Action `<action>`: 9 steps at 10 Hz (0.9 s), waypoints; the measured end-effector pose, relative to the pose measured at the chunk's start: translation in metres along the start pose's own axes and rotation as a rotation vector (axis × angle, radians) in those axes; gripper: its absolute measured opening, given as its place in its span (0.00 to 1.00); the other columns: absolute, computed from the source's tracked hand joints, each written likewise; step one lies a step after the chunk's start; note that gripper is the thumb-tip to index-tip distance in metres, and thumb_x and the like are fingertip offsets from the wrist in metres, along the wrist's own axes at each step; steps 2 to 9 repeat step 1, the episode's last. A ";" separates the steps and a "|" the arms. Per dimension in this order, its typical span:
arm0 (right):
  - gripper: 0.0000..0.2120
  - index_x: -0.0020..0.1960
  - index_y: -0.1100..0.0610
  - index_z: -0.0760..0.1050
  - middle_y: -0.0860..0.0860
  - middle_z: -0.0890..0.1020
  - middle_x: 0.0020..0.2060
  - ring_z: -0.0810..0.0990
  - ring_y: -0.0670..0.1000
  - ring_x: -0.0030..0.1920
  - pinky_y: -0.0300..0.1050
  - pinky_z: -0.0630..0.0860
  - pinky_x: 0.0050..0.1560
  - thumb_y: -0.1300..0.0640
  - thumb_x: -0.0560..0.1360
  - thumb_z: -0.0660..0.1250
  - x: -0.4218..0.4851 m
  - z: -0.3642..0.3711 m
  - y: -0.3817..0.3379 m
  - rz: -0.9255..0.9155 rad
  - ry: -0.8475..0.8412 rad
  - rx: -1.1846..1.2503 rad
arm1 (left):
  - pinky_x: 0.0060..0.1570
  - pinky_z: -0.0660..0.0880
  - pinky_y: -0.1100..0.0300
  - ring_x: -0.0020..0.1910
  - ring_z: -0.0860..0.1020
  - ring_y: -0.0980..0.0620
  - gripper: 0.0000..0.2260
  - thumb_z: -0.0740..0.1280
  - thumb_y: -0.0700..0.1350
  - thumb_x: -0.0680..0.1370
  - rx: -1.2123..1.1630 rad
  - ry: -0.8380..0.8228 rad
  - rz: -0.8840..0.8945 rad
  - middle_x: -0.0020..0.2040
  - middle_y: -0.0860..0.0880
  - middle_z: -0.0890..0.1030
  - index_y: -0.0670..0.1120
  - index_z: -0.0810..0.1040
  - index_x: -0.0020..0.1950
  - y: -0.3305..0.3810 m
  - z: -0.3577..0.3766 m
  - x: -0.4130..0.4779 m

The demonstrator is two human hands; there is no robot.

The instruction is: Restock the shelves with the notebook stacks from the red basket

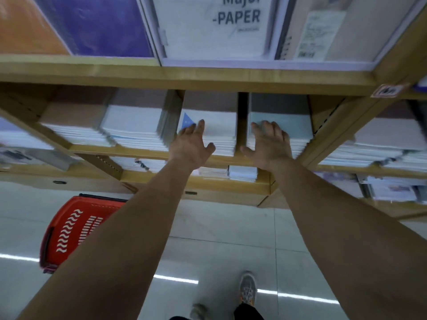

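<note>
Both my arms reach out to the middle shelf (208,159) of a wooden rack. My left hand (191,143) lies flat, fingers straight, on top of a white notebook stack (219,132) with a blue triangle on its cover. My right hand (269,142) rests open on the neighbouring pale blue-grey notebook stack (291,125), thumb spread out to the left. A dark gap separates the two stacks. The red basket (69,229) stands on the floor at the lower left, partly hidden behind my left forearm; its contents do not show.
More notebook stacks (134,130) fill the same shelf to the left and the bay to the right (381,146). The upper shelf holds large paper pads (212,28). A lower shelf (242,173) carries smaller stacks. Grey tiled floor (219,239) and my shoes lie below.
</note>
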State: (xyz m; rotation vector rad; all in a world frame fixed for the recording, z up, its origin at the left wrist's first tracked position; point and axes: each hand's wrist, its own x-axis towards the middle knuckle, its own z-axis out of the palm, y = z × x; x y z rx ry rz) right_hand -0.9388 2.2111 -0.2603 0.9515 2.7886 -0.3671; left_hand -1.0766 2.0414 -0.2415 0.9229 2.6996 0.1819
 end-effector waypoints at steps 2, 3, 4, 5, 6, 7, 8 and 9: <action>0.38 0.82 0.51 0.51 0.53 0.54 0.81 0.53 0.58 0.79 0.57 0.54 0.77 0.36 0.80 0.58 -0.038 -0.015 -0.027 -0.036 -0.038 -0.037 | 0.64 0.72 0.45 0.72 0.69 0.42 0.33 0.62 0.61 0.80 0.058 0.021 0.010 0.77 0.47 0.68 0.51 0.58 0.81 -0.019 -0.033 -0.033; 0.38 0.82 0.51 0.51 0.53 0.54 0.81 0.53 0.58 0.79 0.57 0.54 0.77 0.36 0.80 0.58 -0.038 -0.015 -0.027 -0.036 -0.038 -0.037 | 0.64 0.72 0.45 0.72 0.69 0.42 0.33 0.62 0.61 0.80 0.058 0.021 0.010 0.77 0.47 0.68 0.51 0.58 0.81 -0.019 -0.033 -0.033; 0.38 0.82 0.51 0.51 0.53 0.54 0.81 0.53 0.58 0.79 0.57 0.54 0.77 0.36 0.80 0.58 -0.038 -0.015 -0.027 -0.036 -0.038 -0.037 | 0.64 0.72 0.45 0.72 0.69 0.42 0.33 0.62 0.61 0.80 0.058 0.021 0.010 0.77 0.47 0.68 0.51 0.58 0.81 -0.019 -0.033 -0.033; 0.38 0.82 0.51 0.51 0.53 0.54 0.81 0.53 0.58 0.79 0.57 0.54 0.77 0.36 0.80 0.58 -0.038 -0.015 -0.027 -0.036 -0.038 -0.037 | 0.64 0.72 0.45 0.72 0.69 0.42 0.33 0.62 0.61 0.80 0.058 0.021 0.010 0.77 0.47 0.68 0.51 0.58 0.81 -0.019 -0.033 -0.033; 0.38 0.82 0.51 0.51 0.53 0.54 0.81 0.53 0.58 0.79 0.57 0.54 0.77 0.36 0.80 0.58 -0.038 -0.015 -0.027 -0.036 -0.038 -0.037 | 0.64 0.72 0.45 0.72 0.69 0.42 0.33 0.62 0.61 0.80 0.058 0.021 0.010 0.77 0.47 0.68 0.51 0.58 0.81 -0.019 -0.033 -0.033; 0.38 0.82 0.51 0.51 0.53 0.54 0.81 0.53 0.58 0.79 0.57 0.54 0.77 0.36 0.80 0.58 -0.038 -0.015 -0.027 -0.036 -0.038 -0.037 | 0.64 0.72 0.45 0.72 0.69 0.42 0.33 0.62 0.61 0.80 0.058 0.021 0.010 0.77 0.47 0.68 0.51 0.58 0.81 -0.019 -0.033 -0.033; 0.38 0.82 0.51 0.51 0.53 0.54 0.81 0.53 0.58 0.79 0.57 0.54 0.77 0.36 0.80 0.58 -0.038 -0.015 -0.027 -0.036 -0.038 -0.037 | 0.64 0.72 0.45 0.72 0.69 0.42 0.33 0.62 0.61 0.80 0.058 0.021 0.010 0.77 0.47 0.68 0.51 0.58 0.81 -0.019 -0.033 -0.033; 0.38 0.82 0.51 0.51 0.53 0.54 0.81 0.53 0.58 0.79 0.57 0.54 0.77 0.36 0.80 0.58 -0.038 -0.015 -0.027 -0.036 -0.038 -0.037 | 0.64 0.72 0.45 0.72 0.69 0.42 0.33 0.62 0.61 0.80 0.058 0.021 0.010 0.77 0.47 0.68 0.51 0.58 0.81 -0.019 -0.033 -0.033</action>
